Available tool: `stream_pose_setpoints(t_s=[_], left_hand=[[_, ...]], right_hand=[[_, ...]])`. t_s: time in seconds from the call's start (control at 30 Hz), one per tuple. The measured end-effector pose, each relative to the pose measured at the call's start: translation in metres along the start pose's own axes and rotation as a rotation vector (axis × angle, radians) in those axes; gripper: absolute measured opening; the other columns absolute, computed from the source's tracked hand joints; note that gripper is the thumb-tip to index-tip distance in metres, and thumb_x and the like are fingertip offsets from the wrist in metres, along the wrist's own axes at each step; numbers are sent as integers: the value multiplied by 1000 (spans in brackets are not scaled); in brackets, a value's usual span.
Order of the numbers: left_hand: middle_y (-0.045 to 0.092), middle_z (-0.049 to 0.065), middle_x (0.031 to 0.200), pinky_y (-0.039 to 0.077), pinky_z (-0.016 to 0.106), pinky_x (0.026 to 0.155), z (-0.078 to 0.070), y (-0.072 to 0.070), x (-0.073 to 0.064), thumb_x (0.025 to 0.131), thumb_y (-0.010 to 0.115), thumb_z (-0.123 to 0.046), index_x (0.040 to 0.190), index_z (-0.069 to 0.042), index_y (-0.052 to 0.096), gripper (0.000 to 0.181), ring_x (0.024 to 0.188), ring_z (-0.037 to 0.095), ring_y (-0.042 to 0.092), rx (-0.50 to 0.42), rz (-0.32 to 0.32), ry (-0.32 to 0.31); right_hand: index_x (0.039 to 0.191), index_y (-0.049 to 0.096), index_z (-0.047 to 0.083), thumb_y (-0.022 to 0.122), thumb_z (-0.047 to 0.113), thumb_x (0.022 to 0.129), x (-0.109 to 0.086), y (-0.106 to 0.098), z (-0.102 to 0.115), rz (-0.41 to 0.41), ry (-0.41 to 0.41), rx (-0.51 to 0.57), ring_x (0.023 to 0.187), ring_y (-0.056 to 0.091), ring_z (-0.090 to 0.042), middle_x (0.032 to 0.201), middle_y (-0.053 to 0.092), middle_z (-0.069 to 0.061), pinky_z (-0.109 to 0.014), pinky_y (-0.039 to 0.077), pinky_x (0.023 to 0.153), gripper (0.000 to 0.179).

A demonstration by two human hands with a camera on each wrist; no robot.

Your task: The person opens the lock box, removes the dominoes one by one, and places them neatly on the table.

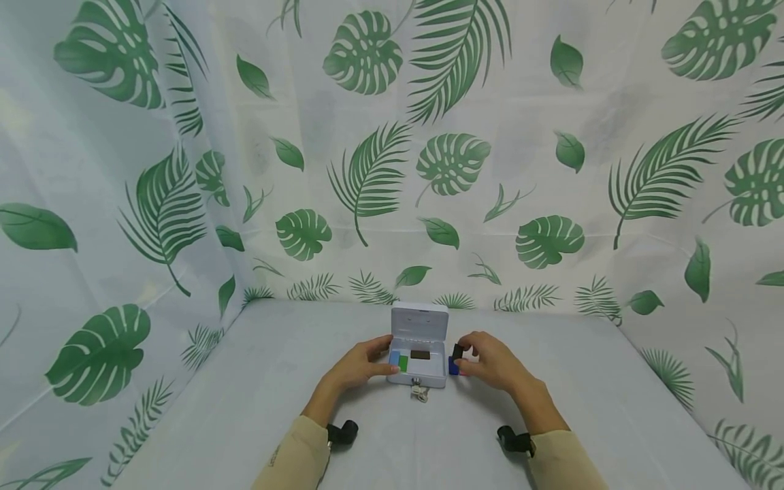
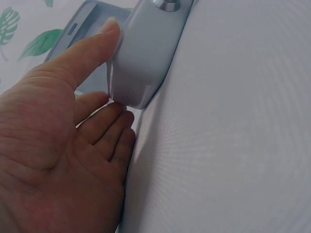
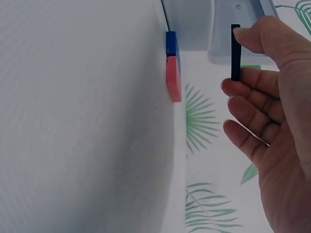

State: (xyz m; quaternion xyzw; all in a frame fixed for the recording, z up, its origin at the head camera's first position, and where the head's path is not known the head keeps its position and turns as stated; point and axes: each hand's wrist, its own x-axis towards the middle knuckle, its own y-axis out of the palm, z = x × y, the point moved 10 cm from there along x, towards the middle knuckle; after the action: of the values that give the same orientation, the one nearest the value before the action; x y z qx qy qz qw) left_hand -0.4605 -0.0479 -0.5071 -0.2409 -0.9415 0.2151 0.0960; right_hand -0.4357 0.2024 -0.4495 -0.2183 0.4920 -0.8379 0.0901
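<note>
A small pale grey cash box [image 1: 433,383] stands with its lid [image 1: 420,322] raised. Light blue, green [image 1: 403,363] and brown [image 1: 420,354] flat blocks lie inside it. My left hand [image 1: 363,362] is at the box's left side, thumb at the rim and relaxed fingers by the outer wall, also seen close up in the left wrist view. Between thumb and fingertips, my right hand [image 1: 490,361] pinches a thin black block [image 3: 235,52], held up off the table. Below it, a dark blue block [image 3: 171,43] and a pink block [image 3: 173,78] lie right of the box.
Keys [image 1: 420,393] hang from the lock at the box's front. A white cloth covers the table [image 1: 392,449], and leaf-printed curtains [image 1: 380,272] stand behind and at the sides. Black wrist cameras [image 1: 343,433] are strapped at both sleeves.
</note>
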Motion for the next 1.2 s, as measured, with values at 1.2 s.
stream_pose_setpoints(t_s=[1.2], left_hand=[[48, 5, 162, 32, 54, 125, -2, 1, 0, 91, 83, -33, 159, -17, 45, 80, 152, 33, 42, -22, 9, 25]], right_hand=[[111, 75, 6, 83, 25, 86, -10, 10, -39, 170, 193, -42, 84, 58, -16, 92, 68, 0, -35, 54, 75, 32]])
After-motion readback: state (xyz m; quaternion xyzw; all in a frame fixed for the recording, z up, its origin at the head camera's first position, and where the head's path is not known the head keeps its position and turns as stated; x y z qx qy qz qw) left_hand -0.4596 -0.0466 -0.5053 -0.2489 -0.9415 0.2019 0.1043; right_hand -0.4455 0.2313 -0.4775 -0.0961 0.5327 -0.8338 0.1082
